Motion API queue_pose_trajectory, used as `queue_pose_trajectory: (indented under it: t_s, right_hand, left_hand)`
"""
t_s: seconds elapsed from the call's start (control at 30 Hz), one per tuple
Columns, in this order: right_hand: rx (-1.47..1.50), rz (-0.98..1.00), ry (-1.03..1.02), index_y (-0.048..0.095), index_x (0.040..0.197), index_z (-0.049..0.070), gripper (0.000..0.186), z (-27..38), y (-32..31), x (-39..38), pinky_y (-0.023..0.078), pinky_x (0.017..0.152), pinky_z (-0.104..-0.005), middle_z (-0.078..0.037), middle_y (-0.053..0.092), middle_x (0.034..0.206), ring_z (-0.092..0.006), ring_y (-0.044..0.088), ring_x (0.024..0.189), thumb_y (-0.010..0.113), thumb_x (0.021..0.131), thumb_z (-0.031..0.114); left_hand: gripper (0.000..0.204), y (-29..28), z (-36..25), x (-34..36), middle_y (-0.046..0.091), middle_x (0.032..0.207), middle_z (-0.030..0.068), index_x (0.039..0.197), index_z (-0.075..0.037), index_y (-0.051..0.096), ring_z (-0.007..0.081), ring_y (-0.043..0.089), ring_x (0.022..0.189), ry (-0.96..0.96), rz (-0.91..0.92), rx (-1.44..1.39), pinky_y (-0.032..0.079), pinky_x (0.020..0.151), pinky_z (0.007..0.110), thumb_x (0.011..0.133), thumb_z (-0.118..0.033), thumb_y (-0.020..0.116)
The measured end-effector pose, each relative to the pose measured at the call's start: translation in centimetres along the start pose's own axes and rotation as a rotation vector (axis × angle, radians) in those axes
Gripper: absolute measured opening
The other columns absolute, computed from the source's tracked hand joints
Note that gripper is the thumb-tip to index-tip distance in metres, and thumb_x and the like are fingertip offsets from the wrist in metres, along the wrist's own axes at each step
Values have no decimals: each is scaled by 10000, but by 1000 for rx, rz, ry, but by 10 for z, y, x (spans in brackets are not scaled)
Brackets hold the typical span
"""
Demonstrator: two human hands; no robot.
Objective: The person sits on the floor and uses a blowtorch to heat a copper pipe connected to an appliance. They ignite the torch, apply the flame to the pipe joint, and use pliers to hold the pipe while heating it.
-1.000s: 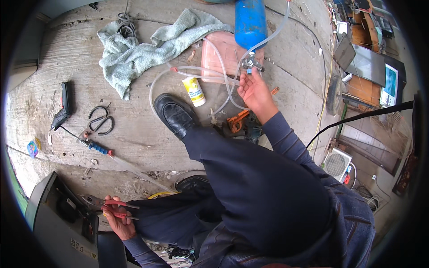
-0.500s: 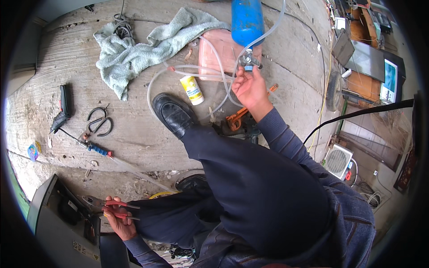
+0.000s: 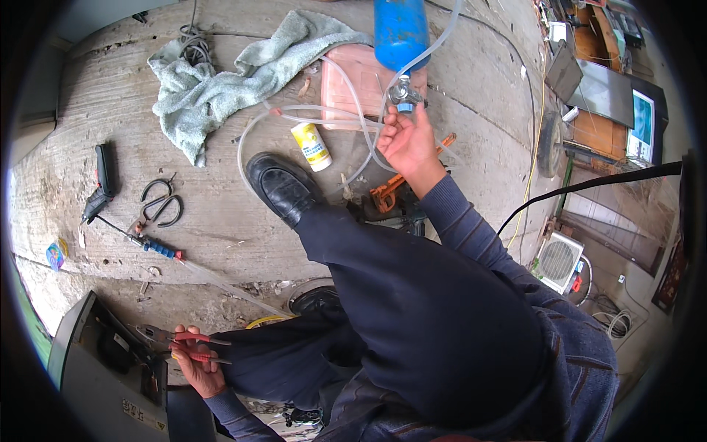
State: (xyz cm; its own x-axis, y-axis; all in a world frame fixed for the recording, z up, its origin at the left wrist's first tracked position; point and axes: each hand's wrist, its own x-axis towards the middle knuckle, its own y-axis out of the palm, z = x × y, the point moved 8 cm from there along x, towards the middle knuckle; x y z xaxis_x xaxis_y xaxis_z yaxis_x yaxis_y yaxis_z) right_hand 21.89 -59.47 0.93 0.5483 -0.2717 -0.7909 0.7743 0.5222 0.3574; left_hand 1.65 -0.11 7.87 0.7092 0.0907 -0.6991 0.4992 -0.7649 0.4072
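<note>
Landmark: shoe (image 3: 283, 190), planted on floor (image 3: 210, 221), probably as a brace for a low working posture.
Left hand (image 3: 201, 370): placed left of shoe, nearer the body; fingers clamped on pliers, wrapped round both red handles.
Pliers (image 3: 185, 337): located left of shoe, nearer the body; held with handles spread, head turned leftward and nothing seen in the jaws; likely a carrying hold, sparing a reach to floor.
Right hand (image 3: 412, 151): placed right of shoe and slightly beyond; palm largely upward, fingers curled at valve, probably to meet it from the near side; cannot tell whether closed on it or only beside it.
Valve (image 3: 403, 92): located beyond shoe, to the right; fitted to the near end of cylinder.
Cylinder (image 3: 401, 37): located beyond shoe, to the right; neck directed toward the body, seemingly for easy access to valve.
Hose (image 3: 446, 35): passed across cylinder and looped round the toe of shoe; likely left slack for free movement.
Bottle (image 3: 311, 147): placed just right of the toe of shoe, within easy reach.
Towel (image 3: 254, 74): dropped in folds beyond shoe.
Torch (image 3: 162, 249): laid left of shoe, slightly nearer the body.
Scissors (image 3: 149, 215): laid left of shoe.
Orange tool (image 3: 387, 193): set right of shoe.
</note>
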Motion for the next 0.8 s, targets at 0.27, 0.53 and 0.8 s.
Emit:
queue_pose_trajectory:
  t_s: [0.27, 0.53, 0.8]
  right_hand:
    - [10, 14, 19, 631, 1081, 49, 606, 0, 4, 1, 418, 659, -307, -1, 578, 868, -140, 494, 726, 396, 1071, 607]
    - [14, 26, 15, 634, 1058, 57, 546, -1, 2, 3, 415, 660, -303, 3, 581, 867, -137, 493, 733, 436, 1071, 565]
    - [69, 35, 29, 653, 1028, 74, 549, -4, -6, 6, 413, 656, -304, 2, 594, 829, -137, 497, 704, 437, 1064, 578]
  left_hand:
    - [528, 5, 0, -3, 584, 1257, 117, 1481, -46, 450, 6, 327, 507, -4, -28, -6, 301, 390, 161, 1108, -417, 495]
    - [528, 6, -2, -2, 581, 1239, 119, 1476, -45, 454, 5, 324, 498, 0, -44, 7, 300, 390, 164, 1105, -418, 501]
    - [551, -2, -3, 5, 591, 1281, 100, 1501, -60, 448, 1, 322, 510, -27, -29, 64, 290, 388, 165, 1112, -451, 464]
